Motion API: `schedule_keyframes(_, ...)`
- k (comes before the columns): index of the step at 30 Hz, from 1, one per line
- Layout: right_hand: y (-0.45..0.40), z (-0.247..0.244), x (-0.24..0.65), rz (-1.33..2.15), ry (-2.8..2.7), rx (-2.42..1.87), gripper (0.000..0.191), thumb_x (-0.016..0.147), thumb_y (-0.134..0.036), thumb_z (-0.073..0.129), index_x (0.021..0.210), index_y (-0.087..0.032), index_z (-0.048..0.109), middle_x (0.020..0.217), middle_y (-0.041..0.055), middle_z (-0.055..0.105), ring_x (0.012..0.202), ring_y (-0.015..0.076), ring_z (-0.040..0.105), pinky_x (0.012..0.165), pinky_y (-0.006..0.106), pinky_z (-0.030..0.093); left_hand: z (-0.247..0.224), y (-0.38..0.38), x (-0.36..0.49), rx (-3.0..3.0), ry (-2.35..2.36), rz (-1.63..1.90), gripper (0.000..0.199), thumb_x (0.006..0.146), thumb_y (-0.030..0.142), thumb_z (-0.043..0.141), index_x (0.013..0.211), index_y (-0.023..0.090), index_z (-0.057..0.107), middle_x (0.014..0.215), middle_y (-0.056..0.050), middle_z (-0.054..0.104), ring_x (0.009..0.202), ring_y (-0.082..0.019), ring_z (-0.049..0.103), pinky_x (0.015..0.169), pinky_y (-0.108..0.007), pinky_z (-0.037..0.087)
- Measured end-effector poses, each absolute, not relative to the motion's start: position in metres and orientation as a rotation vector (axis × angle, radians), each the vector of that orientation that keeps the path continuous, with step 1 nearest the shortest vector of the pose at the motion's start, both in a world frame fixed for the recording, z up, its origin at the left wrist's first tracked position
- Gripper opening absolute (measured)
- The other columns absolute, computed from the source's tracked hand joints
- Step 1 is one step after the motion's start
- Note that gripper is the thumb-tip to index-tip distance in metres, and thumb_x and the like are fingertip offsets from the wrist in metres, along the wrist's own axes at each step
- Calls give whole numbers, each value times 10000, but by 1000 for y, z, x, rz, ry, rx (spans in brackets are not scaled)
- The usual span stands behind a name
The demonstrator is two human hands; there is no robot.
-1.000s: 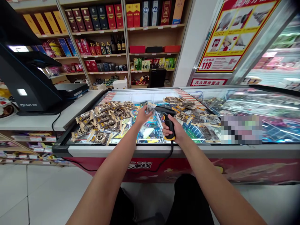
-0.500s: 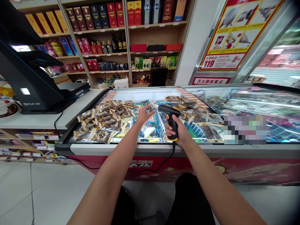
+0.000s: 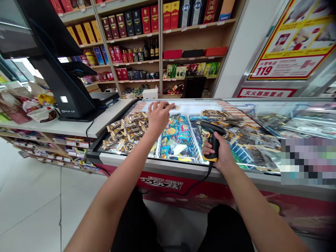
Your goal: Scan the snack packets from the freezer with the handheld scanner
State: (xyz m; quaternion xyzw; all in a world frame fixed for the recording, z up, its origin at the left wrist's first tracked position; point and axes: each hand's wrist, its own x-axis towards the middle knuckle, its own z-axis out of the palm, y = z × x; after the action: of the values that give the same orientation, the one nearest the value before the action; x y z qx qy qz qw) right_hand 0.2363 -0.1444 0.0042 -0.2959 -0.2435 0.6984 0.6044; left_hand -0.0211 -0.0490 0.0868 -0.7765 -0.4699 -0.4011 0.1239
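Note:
My right hand [image 3: 219, 150] is wrapped round the handle of a black and yellow barcode scanner [image 3: 214, 140], whose cable hangs down in front of the freezer. My left hand [image 3: 159, 117] is over the far part of the glass top, fingers spread and pointing away. Just past its fingertips lies a small packet [image 3: 175, 107]; whether they touch cannot be made out. Under and left of that hand is a pile of small brown and clear snack packets [image 3: 128, 129]. More such packets [image 3: 228, 119] lie right of the scanner.
A chest freezer [image 3: 168, 161] with bagged goods in white wire baskets stands before me. On the left counter [image 3: 99, 126] is a black checkout machine [image 3: 70, 91] with a cable. Shelves [image 3: 131, 36] of boxes and bottles rise behind. A pixelated patch covers the right side.
My left hand has moved away and left, its fingers now spread; the small packet it held is beyond its fingertips. The scanner stays in my right hand. The view has shifted left.

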Motion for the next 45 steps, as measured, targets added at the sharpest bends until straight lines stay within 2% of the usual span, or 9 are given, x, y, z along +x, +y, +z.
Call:
schedule_keyframes(5, -143, 3, 237, 1637, -543, -694, 335, 869, -450, 798, 888, -241, 537, 569, -56, 476, 384, 66, 362, 367, 197, 432, 109, 7, -91, -2227, -1562, -910, 482, 958, 169, 466, 1342, 313, 720, 1322, -100, 710, 1337, -316, 543, 1282, -532, 185)
schedule_keyframes(11, -145, 4, 235, 1606, -551, -717, 356, 846, -467, 811, 908, -228, 554, 557, -69, 463, 375, 55, 360, 367, 173, 404, 94, 27, -123, -2391, -1975, -218, 469, 1012, 310, 376, 1294, 186, 730, 1379, -165, 697, 1336, -358, 586, 1247, -626, 221)
schedule_keyframes(16, -147, 8, 233, 1524, -528, -688, 355, 817, -455, 817, 900, -208, 576, 549, -76, 452, 367, 45, 360, 366, 172, 388, 86, 3, -101, -2190, -1739, -538, 506, 994, 333, 401, 1397, 167, 657, 1545, -174, 552, 1490, -347, 431, 1321, -575, 118)
schedule_keyframes(19, -150, 9, 239, 1450, -548, -602, 353, 801, -448, 821, 912, -202, 595, 554, -79, 454, 370, 37, 355, 382, 172, 410, 75, -15, -60, -2232, -1548, -703, 462, 970, 287, 453, 1364, 181, 669, 1509, -161, 564, 1495, -323, 420, 1340, -546, 118)
schedule_keyframes(24, -165, 11, 279, 1413, -584, -517, 332, 799, -402, 826, 938, -193, 609, 568, -84, 464, 357, 25, 362, 394, 169, 435, 37, -42, 43, -2627, -1365, -571, 469, 994, 343, 500, 1418, 184, 626, 1481, -164, 589, 1435, -337, 498, 1291, -546, 268)
schedule_keyframes(31, -196, 8, 352, 1524, -406, -359, 253, 872, -280, 741, 1047, -193, 580, 580, -107, 466, 342, 48, 464, 403, 194, 484, 2, -59, 168, -3036, -879, -393, 645, 989, 345, 565, 1612, 278, 411, 1697, -129, 358, 1536, -335, 376, 1214, -504, 386)
schedule_keyframes(35, -200, 1, 357, 1588, -227, -157, 242, 915, -268, 681, 1103, -221, 536, 577, -128, 456, 348, 55, 498, 421, 193, 504, -2, -54, 198, -3000, -1001, -459, 590, 996, 328, 551, 1580, 300, 467, 1594, -136, 473, 1437, -364, 465, 1103, -533, 478)
schedule_keyframes(40, -197, -1, 352, 1653, -218, -130, 248, 931, -291, 666, 1131, -228, 533, 587, -127, 447, 353, 71, 499, 423, 221, 506, -7, -47, 190, -2928, -1070, -652, 422, 982, 397, 626, 1384, 276, 661, 1458, -136, 555, 1377, -353, 484, 1079, -500, 480)
schedule_keyframes(45, -198, -1, 354, 1655, -243, -121, 199, 948, -289, 660, 1093, -224, 540, 585, -122, 451, 364, 67, 513, 444, 214, 509, -2, -37, 166, -3051, -1118, -1194, 306, 1088, 357, 435, 1126, 213, 702, 1102, -101, 711, 1090, -259, 659, 956, -370, 507)
